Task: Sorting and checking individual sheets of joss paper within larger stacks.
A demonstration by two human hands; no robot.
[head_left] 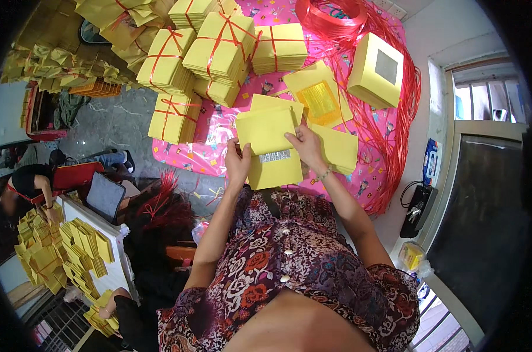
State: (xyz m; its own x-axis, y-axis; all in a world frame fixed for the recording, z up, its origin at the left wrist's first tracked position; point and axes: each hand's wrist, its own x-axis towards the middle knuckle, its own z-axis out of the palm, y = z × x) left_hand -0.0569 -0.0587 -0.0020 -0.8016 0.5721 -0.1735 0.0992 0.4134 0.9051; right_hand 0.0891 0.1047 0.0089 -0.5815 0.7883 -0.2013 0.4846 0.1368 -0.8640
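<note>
My left hand (238, 161) is closed on the lower left corner of a yellow paper sheet (266, 132), thumb on top. At its right edge, my right hand (307, 145) pinches the same sheet. Whether it is one sheet or a thin stack, I cannot tell. Beneath it, nearest my body, lies a yellow paper with a silver foil patch (276, 175). More yellow paper (340, 149) sits just right of my right hand. Beyond that is a yellow sheet with a shiny gold patch (320, 100).
Yellow paper bundles tied with red ribbon (219, 47) are piled on the pink patterned tablecloth (219, 126). A tall yellow stack with a grey patch (360, 76) stands right, beside loose red ribbon (407, 117). At left, other people handle yellow paper at a white table (96, 217).
</note>
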